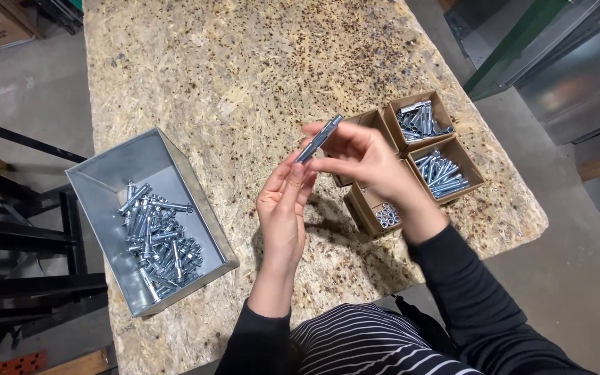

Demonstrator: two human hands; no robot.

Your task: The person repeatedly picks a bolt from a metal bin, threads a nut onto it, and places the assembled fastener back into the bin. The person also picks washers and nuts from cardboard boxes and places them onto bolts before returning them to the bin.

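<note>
Both hands are raised above the chipboard table [244,76] and hold one silver anchor bolt [319,138] between them. My left hand [285,208] pinches its lower end with the fingertips. My right hand [362,161] grips its upper part, fingers curled over it. The bolt is tilted, its top pointing up and to the right. Under my right hand lie several small cardboard boxes; part of them is hidden by the hand and wrist.
A grey metal bin [105,187] with several assembled silver bolts stands at the left table edge. At the right, cardboard boxes hold sleeves [419,119], bolts [446,175] and nuts [387,215]. A black metal frame [22,236] stands left of the table.
</note>
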